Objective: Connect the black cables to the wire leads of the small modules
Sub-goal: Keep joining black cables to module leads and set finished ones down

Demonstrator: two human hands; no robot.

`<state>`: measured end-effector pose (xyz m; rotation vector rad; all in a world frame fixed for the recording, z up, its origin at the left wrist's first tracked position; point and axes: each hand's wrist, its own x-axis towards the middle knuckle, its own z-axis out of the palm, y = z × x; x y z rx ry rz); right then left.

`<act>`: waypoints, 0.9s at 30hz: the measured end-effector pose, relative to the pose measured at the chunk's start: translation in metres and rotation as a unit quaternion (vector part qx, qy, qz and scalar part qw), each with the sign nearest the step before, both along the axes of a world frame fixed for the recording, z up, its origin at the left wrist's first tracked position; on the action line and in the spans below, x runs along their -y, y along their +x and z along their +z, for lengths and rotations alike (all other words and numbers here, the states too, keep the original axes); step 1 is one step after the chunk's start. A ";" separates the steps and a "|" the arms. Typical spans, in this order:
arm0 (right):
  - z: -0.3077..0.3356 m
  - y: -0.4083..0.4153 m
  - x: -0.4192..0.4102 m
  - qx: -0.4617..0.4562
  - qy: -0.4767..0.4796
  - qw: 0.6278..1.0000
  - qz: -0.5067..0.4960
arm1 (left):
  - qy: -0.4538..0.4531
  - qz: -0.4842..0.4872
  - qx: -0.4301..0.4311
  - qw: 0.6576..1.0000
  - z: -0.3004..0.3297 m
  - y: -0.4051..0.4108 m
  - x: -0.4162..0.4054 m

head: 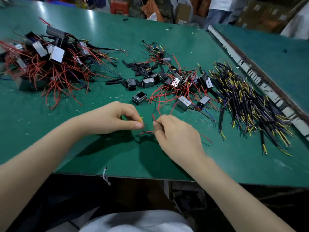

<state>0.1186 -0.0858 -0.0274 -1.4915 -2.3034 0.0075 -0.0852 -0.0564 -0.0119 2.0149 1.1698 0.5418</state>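
Head view, down, seemingly near table (pixel 167 164)

Bright overhead light is falling on a green table (pixel 167 156), leaving pale glare streaks at its far left. Soft shadows are pooling just under both hands. Straight edges are bowing toward the frame's borders. The background is looking blurred; under the table is lying dark.

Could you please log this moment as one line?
left hand: pinches yellow wire tip | right hand: grips red wire leads | wires apart
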 end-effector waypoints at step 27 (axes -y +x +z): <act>-0.022 0.036 -0.038 -0.230 0.065 0.971 -0.027 | 0.187 0.189 0.240 0.934 -0.044 0.081 -0.011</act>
